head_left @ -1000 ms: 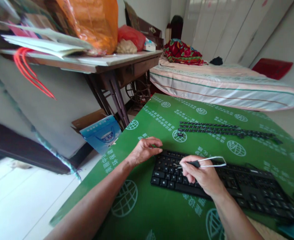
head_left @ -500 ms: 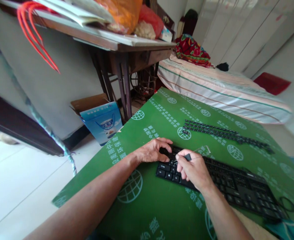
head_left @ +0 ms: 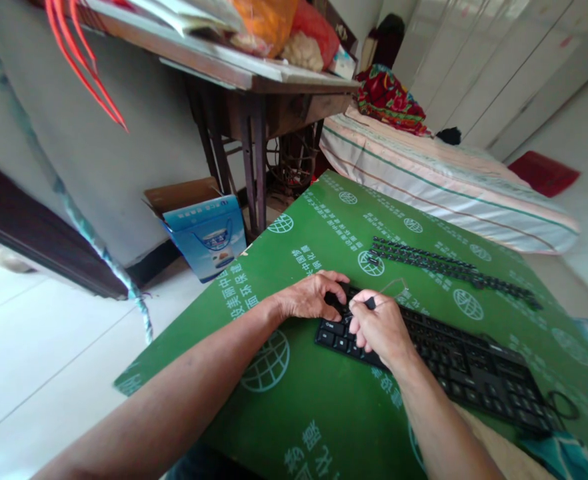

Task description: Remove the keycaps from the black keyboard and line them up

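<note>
A black keyboard (head_left: 479, 380) lies slantwise on the green-covered table. Over its left end, my left hand (head_left: 309, 297) rests with the thumb and curved fingers apart, touching the keyboard. My right hand (head_left: 381, 330) is closed on a wire keycap puller (head_left: 371, 303) with a small black grip. One thin wire end sticks out behind the hand; the other points down at the keys beside my left thumb. My fingers hide the exact spot where it meets the keys. Beyond the keyboard, loose black keycaps (head_left: 424, 263) lie in several long rows.
The green table (head_left: 319, 400) carries printed globes and white lettering. The keyboard cable (head_left: 564, 405) curls at the right, near a teal cloth (head_left: 557, 457). A blue carton (head_left: 207, 237) stands on the floor to the left. Behind are a wooden sewing table (head_left: 254, 83) and a bed (head_left: 439, 177).
The view has shifted slightly. Both hands stay at the keyboard's left end, and the puller's rear wire has tilted a little in my right hand.
</note>
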A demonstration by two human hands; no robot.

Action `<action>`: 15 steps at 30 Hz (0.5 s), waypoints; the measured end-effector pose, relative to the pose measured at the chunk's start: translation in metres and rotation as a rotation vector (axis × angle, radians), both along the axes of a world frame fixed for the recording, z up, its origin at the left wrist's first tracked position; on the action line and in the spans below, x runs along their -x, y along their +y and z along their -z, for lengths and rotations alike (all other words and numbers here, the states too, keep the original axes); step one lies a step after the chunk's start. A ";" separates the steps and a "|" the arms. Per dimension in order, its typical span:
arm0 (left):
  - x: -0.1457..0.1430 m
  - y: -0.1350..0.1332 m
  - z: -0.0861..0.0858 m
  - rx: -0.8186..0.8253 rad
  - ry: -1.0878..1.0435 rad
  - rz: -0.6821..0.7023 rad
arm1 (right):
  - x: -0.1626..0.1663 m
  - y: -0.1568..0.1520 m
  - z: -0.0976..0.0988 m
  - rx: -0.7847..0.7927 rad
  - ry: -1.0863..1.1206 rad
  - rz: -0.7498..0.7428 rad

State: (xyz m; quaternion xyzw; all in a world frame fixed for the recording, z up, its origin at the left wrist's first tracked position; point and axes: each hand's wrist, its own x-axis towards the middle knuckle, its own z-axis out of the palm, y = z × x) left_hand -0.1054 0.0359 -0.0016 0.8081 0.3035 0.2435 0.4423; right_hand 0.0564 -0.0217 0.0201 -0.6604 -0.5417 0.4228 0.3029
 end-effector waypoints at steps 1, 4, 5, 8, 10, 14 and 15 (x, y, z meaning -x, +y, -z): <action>0.000 0.000 0.000 -0.005 0.007 0.005 | 0.001 0.000 -0.001 -0.003 -0.014 -0.007; 0.000 0.000 0.001 -0.013 0.013 0.010 | 0.002 0.000 -0.003 -0.001 -0.061 -0.030; -0.001 0.000 0.002 -0.013 0.008 0.007 | 0.001 0.000 -0.004 0.000 -0.062 -0.040; -0.001 0.000 0.003 -0.011 -0.003 -0.002 | -0.005 0.000 -0.007 -0.007 -0.008 -0.099; -0.001 0.000 0.003 -0.007 -0.005 0.006 | -0.011 0.001 -0.010 -0.016 0.022 -0.166; 0.000 0.002 0.002 0.019 -0.013 0.049 | -0.020 0.006 -0.017 -0.001 -0.023 -0.290; 0.000 0.003 0.002 0.024 -0.014 0.053 | -0.021 0.008 -0.018 0.009 -0.038 -0.316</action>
